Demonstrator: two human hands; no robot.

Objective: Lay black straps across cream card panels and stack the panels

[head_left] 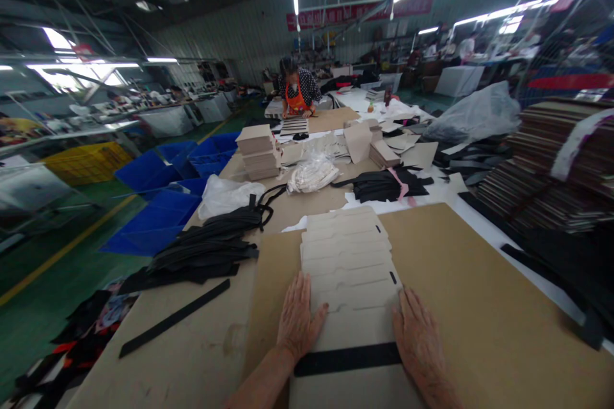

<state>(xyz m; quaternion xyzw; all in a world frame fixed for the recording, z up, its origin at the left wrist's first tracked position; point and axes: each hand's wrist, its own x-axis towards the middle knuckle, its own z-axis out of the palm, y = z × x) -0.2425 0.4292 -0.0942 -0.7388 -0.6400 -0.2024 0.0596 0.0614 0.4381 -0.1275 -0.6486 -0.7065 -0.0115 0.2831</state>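
Overlapping beige card pieces [348, 262] lie in a row that runs away from me, over a brown board [446, 268]. At the row's left edge rests my left hand [300, 316], fingers stretched out and thumb on the card. My right hand [418, 332] lies along the right edge, its fingers straight too. Neither hand grasps anything. A black strip [348, 359] crosses the nearest card between my wrists, its right end touching or passing under my right hand. Two small black marks show at the row's right side.
Left lie a pile of black strips [206, 246] and a single strip [175, 318]. Beyond are card stacks [259, 153], a bundle in clear plastic [313, 172] and tied black strips [384, 185]. A tall bound stack [551, 166] stands right. Blue bins [158, 217] flank the table; a co-worker [298, 89] bends over its far end.
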